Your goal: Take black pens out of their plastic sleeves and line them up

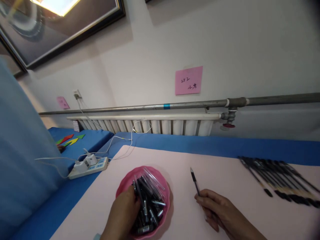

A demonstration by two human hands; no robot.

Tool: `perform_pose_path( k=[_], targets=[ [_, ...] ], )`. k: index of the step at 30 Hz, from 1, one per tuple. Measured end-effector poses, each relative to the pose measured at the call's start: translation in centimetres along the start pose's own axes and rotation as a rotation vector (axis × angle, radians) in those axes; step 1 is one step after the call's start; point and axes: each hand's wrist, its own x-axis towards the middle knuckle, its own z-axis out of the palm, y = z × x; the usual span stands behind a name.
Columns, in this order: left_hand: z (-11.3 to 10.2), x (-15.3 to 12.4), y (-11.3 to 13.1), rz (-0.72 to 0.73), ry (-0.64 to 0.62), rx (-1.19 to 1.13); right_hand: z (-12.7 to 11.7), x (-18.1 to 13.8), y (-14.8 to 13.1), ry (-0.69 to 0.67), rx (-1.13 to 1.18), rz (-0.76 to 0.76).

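Pen (195,182); black-gripped (seemingly clear-barrelled)

a pink wall note (188,80) reads "252" above "小" and an unclear character.

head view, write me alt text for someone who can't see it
A person's right hand holds a pen, tip pointing away, over a pink sheet, while the left hand reaches into a pink bowl of black and clear pen parts. Dark brushes lie in a row at right; a power strip sits at left.
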Motion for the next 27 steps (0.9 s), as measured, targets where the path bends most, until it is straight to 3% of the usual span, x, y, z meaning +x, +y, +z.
perform_pose_path(
  k=[4, 10, 12, 22, 27],
  targets=[
    [-0.3, 0.1, -1.2, -0.058, 0.002, -0.127, 0.0, -0.3, -0.3, -0.024, 0.041, 0.024],
    [-0.5, 0.2, -2.5, -0.045, -0.026, -0.723, -0.3, -0.2, 0.0, -0.019, 0.063, 0.003],
    [-0.6, 0.0, -2.4, -0.035, -0.043, -0.823, -0.3, -0.2, 0.0, -0.031, 0.06, 0.007],
    [-0.8, 0.6, -1.5, -0.06, 0.168, -0.571, -0.4, 0.5, 0.2, -0.02, 0.039, 0.035],
    [-1.0, 0.7, -1.9, -0.061, 0.272, -0.571, -0.4, 0.4, 0.0, 0.006, 0.035, 0.077]
  ],
)
